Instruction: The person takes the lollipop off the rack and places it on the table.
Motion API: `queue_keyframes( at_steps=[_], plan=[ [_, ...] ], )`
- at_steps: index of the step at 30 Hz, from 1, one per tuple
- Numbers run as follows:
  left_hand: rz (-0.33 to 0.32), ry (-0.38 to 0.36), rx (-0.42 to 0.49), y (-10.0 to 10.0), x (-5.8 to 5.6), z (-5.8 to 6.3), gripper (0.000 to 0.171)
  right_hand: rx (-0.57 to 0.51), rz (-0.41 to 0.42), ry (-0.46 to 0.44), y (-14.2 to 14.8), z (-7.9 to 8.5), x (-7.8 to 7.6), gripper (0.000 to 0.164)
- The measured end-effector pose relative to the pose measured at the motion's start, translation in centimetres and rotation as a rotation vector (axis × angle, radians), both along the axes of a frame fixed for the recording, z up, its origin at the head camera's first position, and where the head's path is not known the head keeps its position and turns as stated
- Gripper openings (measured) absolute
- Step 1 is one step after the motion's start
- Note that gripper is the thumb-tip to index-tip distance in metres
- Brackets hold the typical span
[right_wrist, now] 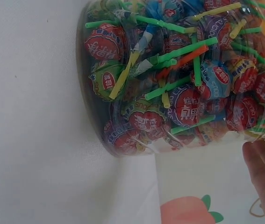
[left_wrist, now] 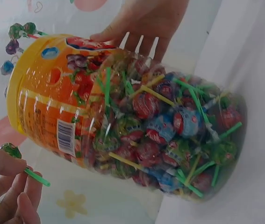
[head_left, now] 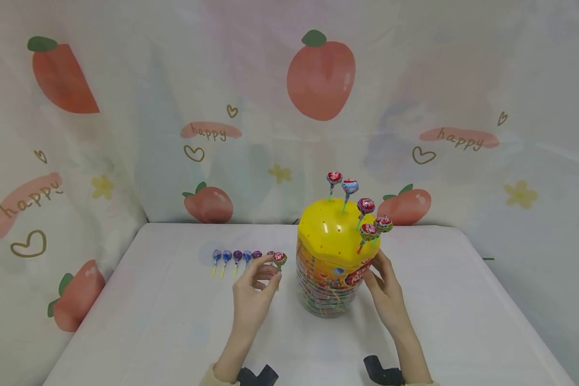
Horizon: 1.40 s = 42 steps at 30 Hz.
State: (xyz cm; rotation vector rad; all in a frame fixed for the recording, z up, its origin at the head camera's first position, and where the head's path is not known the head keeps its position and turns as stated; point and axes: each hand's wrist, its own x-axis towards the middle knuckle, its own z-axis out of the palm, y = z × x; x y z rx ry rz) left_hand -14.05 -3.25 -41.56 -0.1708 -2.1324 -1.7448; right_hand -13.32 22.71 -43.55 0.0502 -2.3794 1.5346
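Observation:
Between thumb and fingertips my left hand (head_left: 252,300) pinches a lollipop (head_left: 279,259) with a red and green wrapper, held just left of the jar. Its green stick points down in the head view, and the same lollipop (left_wrist: 11,150) shows at the left wrist view's edge. A large clear candy jar (head_left: 328,289) with a yellow lid (head_left: 325,228) stands upright, full of wrapped lollipops. Several lollipops (head_left: 365,206) stick up from holes along the lid's back and right. My right hand (head_left: 390,300) rests against the jar's right side, thumb toward me, other fingers partly hidden.
Left of the jar, several lollipops (head_left: 227,256) lie in a row on the white table (head_left: 173,321), the rightmost partly behind my left hand. A fruit-printed cloth (head_left: 260,80) hangs behind the table. Black wrist mounts (head_left: 258,376) show at the bottom.

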Motion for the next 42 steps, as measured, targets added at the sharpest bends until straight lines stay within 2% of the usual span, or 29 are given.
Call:
queue_keyframes(
  at_steps=[3, 12, 18, 24, 31, 39, 42],
  plan=[
    [0.017, -0.023, -0.005, -0.5, -0.5, -1.0, 0.035, 0.0, 0.001, 0.003, 0.0, 0.0, 0.0, 0.059],
    [0.052, -0.184, -0.021, -1.5, -2.1, -3.7, 0.034, 0.007, -0.002, 0.005, 0.0, -0.1, 0.0, 0.058],
    [0.07, -0.29, -0.074, -1.7, -3.0, -5.7, 0.033, 0.011, -0.002, -0.005, 0.0, -0.1, 0.0, 0.059],
    [0.051, -0.34, -0.148, -2.0, -3.5, -7.5, 0.032, 0.018, -0.008, -0.014, 0.1, -0.2, 0.0, 0.059],
    [0.093, -0.367, -0.229, -2.1, -3.7, -8.4, 0.029, 0.014, -0.001, 0.002, 0.1, -0.3, -0.1, 0.059],
    [0.095, -0.41, -0.312, -2.0, -3.9, -8.9, 0.029, 0.014, -0.003, 0.002, 0.1, -0.3, -0.1, 0.059],
    [0.096, -0.403, -0.333, -1.9, -3.9, -9.0, 0.029, 0.016, -0.007, -0.011, 0.1, -0.2, 0.0, 0.059]
  ],
)
